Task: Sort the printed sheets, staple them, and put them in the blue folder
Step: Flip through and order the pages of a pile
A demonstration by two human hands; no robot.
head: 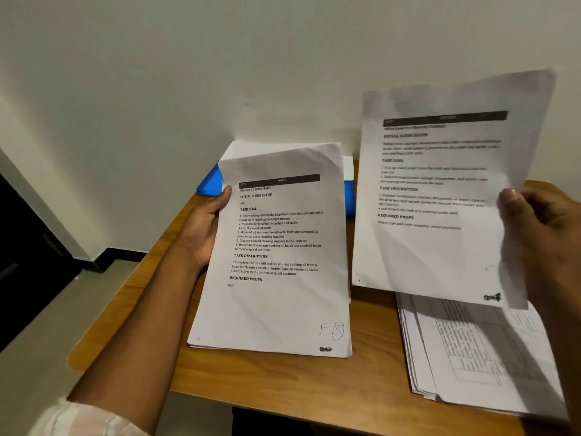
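Observation:
My left hand [206, 228] grips the left edge of a stack of printed sheets [276, 297], tilted up above the wooden desk, thumb on the top page. My right hand [534, 221] holds a single printed sheet [440, 247] by its right edge, lifted in the air and blurred. Under that sheet a fanned pile of printed pages [478, 357] with tables lies on the desk at the right. The blue folder [209, 180] lies at the back of the desk, mostly hidden behind the held stack. No stapler is visible.
The wooden desk [283, 382] stands in a corner against a pale wall [220, 73]. Its left edge drops to a grey floor [47, 325] with a dark skirting and a dark door at the far left.

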